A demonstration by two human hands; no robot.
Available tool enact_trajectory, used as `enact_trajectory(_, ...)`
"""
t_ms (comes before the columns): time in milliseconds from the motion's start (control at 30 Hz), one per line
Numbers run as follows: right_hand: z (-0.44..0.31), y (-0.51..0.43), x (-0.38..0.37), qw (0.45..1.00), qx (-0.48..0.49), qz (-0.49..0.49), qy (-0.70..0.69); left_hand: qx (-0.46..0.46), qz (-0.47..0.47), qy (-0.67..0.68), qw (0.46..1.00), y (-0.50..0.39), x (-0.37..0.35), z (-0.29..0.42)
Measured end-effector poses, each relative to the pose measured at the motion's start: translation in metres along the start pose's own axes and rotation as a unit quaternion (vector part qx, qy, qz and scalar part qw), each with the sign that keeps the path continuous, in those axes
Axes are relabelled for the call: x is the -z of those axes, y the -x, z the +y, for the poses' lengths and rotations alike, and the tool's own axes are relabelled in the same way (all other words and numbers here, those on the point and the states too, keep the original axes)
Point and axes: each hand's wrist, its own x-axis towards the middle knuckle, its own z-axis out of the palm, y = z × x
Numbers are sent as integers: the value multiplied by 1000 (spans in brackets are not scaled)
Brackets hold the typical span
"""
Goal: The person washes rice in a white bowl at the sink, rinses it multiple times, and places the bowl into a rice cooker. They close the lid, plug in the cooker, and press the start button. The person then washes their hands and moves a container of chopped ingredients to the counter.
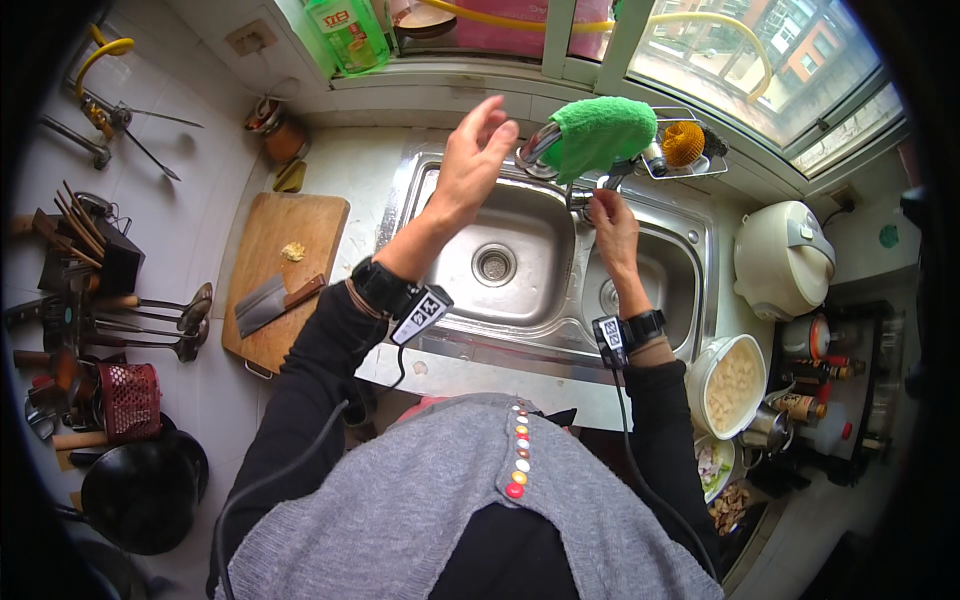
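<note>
My left hand [476,161] is raised over the back of the left sink basin [517,289], beside a chrome pipe [538,146]. Its fingers are apart and hold nothing. A green towel [607,135] hangs over the fixture just to the right of that hand. Below the towel, my right hand [616,229] has its fingers closed at a chrome part of the faucet [579,199]; the fingertips are partly hidden. The right forearm crosses above the smaller right basin [671,270]. Drain strainers show in both basins.
On the left, a cleaver [262,309] and a small pale minced heap [293,251] lie on a wooden cutting board [322,217]. A wire rack [690,172] holds scrubbers. A rice cooker [784,262] and a tub of pale cubes [727,386] stand right. Cables run along both arms.
</note>
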Motion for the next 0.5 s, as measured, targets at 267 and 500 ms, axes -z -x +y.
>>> enact_trajectory(267, 38, -44, -50, 977, 124, -45, 167, 237, 74, 206, 946, 34, 17, -50)
enact_trajectory(500, 52, -55, -64, 951, 175, -21, 254, 270, 48, 272, 923, 29, 21, -67)
